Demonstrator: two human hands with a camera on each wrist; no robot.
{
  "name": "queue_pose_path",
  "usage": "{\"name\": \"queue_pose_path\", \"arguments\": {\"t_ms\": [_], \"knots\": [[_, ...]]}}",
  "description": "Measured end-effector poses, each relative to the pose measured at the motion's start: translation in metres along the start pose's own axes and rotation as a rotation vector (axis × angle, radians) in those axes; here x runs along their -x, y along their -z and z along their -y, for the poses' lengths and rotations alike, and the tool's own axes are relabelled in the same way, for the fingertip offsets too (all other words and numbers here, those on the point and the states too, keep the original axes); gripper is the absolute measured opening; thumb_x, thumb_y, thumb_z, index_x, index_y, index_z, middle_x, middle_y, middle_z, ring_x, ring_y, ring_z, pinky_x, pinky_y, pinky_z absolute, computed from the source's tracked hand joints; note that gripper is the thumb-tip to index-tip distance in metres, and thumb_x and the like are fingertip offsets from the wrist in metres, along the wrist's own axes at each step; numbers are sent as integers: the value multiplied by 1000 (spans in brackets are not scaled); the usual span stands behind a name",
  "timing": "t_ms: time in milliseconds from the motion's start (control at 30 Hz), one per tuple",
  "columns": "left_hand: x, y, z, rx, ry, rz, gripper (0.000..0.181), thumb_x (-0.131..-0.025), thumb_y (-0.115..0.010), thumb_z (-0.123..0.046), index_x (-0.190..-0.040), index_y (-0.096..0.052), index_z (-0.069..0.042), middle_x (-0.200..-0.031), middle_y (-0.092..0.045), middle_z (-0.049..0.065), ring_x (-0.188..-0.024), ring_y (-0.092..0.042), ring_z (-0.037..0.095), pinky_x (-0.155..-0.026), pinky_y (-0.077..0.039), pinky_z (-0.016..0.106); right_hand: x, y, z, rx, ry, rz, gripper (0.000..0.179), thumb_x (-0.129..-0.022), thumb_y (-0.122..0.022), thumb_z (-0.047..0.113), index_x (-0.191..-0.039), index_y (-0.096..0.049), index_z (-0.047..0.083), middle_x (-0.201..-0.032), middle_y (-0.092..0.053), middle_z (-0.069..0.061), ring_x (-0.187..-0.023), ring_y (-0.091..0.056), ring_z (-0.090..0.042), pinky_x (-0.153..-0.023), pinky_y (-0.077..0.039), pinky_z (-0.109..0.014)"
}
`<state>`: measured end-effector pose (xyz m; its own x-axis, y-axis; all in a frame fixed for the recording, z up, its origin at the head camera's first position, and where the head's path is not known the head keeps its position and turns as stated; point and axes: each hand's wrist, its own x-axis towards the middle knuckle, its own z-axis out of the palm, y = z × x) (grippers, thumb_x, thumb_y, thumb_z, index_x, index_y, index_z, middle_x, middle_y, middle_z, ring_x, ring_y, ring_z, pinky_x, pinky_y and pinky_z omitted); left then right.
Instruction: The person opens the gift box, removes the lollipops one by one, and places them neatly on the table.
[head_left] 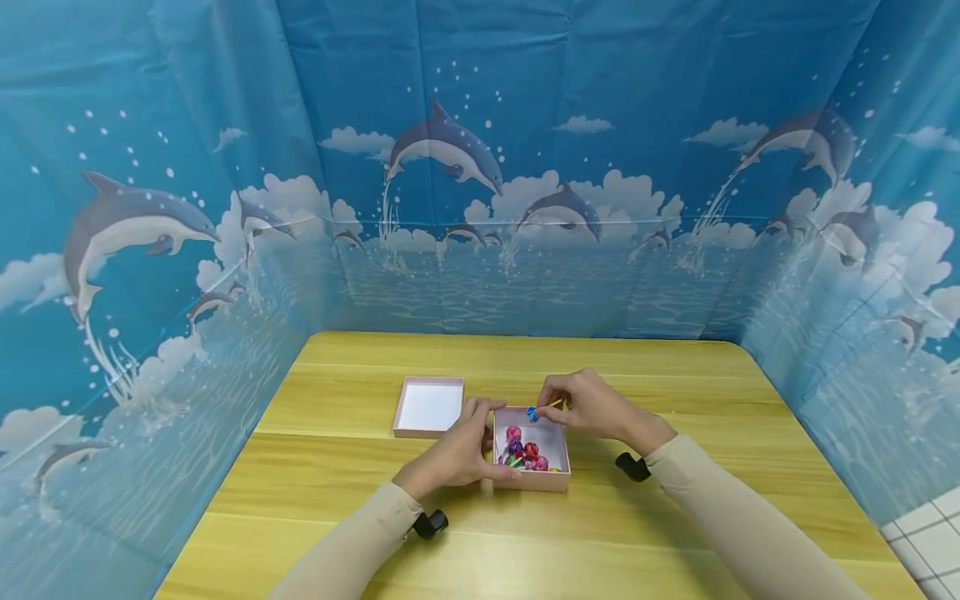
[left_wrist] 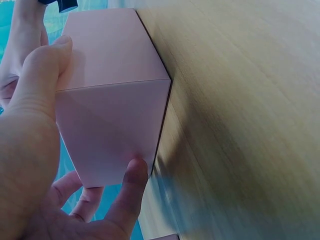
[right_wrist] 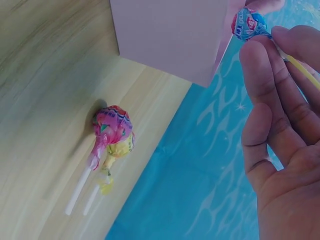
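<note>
Ylw tbl (head_left: 712, 400), blue-wrapped lolly (right_wrist: 248, 25), ylw stick (right_wrist: 303, 73)

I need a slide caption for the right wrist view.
Right hand pinching a blue-wrapped lollipop near a pink box; a pink lollipop and a yellow lollipop lie on the table.

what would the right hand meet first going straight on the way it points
Likely the left hand, across the open pink box, the blue-wrapped lollipop in the right hand leading; heights are unclear, so possibly the box itself first.
</note>
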<state>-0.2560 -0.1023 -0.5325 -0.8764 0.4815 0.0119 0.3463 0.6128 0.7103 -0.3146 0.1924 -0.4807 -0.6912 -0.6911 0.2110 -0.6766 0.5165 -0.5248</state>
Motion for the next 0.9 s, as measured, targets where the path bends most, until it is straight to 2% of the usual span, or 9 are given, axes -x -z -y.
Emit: {"name": "queue_pose_path", "arguments": {"t_ms": [433, 633, 900], "knots": [[-1, 1, 0, 10, 4, -1, 115, -92, -102, -49, -179, -37, -12, -151, -48, 13, -109, -59, 16, -100, -55, 35, 9, 5, -7, 6, -29, -82, 8, -108, -88, 21, -103, -82, 23, -98, -89, -3, -82, -72, 3, -73, -60, -25], [-1, 1, -2, 2, 6, -2, 115, -92, -102, -49, -179, -37, -12, -151, -48, 13, -111, -59, 16, -102, -56, 36, 13, 7, -9, 27, -36, -104, 8, -107, -89, 20, -102, -83, 23, -97, -88, -1, -83, -72, 3, -79, -63, -26], [0, 0, -2, 0, 14, -1, 116, -92, -102, -49, -180, -36, -12, -154, -46, 13, -110, -58, 15, -105, -57, 38, 18, 6, -17, 37, -57, -120, 10, -107, -89, 20, -101, -82, 24, -94, -86, 10, -84, -74, 2, -82, -69, -36]]}}
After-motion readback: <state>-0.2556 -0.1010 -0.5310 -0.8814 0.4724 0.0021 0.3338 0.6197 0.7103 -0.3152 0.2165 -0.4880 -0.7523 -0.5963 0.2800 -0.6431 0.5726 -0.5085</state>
